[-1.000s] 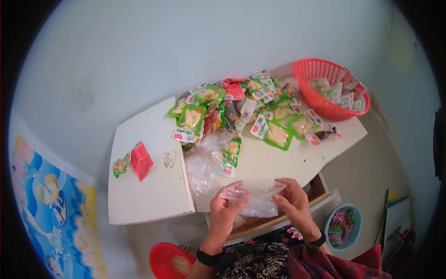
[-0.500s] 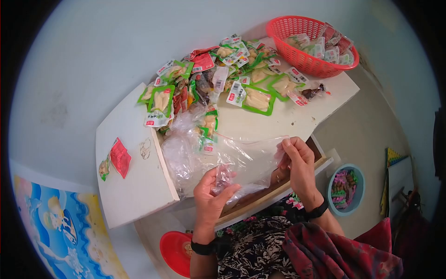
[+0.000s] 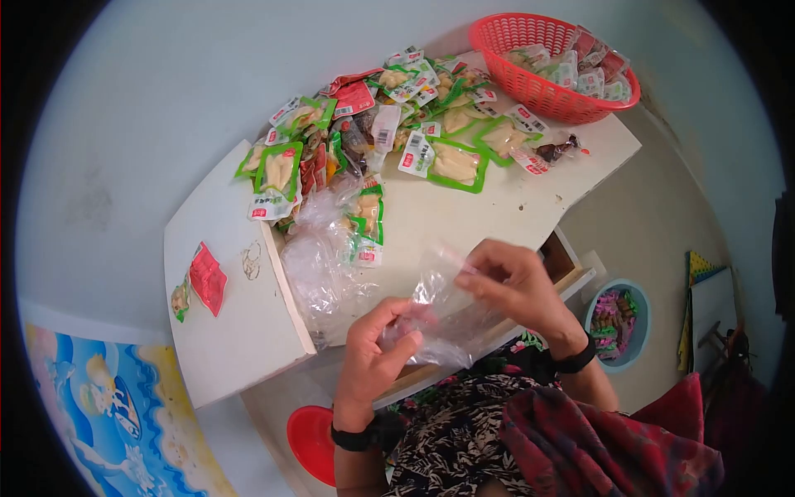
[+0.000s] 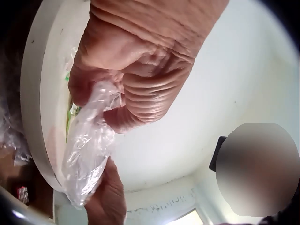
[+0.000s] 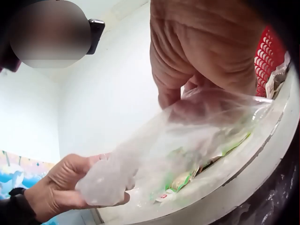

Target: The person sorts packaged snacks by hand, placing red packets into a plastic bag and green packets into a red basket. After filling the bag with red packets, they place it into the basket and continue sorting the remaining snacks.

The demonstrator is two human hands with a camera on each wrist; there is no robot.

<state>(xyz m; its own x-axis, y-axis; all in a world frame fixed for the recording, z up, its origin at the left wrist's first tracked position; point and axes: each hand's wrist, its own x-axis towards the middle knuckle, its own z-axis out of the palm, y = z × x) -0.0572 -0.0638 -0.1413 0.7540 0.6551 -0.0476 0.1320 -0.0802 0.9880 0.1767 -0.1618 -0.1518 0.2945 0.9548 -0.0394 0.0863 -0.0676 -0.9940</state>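
Note:
A clear plastic bag point(image 3: 443, 323) is stretched between my two hands in front of the white table's near edge. My left hand point(image 3: 373, 352) holds one gathered end, with the crumpled film point(image 4: 91, 145) coming out between its thumb and fingers in the left wrist view. At the other end, my right hand point(image 3: 522, 290) pinches the bag's edge. In the right wrist view the film point(image 5: 140, 154) runs from the right fingers across to the left hand. Close beyond the left hand lies a pile of loose clear bags point(image 3: 319, 257).
Several snack packets point(image 3: 356, 132) with green, white and red wrappers heap at the back of the table point(image 3: 497, 215). A red basket point(image 3: 530, 91) holds more packets. Beneath the bag, a drawer point(image 3: 571, 282) stands pulled out. A blue bucket point(image 3: 642, 331) and red basin point(image 3: 310, 447) are below.
The bag was spread wide half a second ago; now it is narrower and bunched. My right hand has moved slightly left toward the left hand. The view has shifted down the table.

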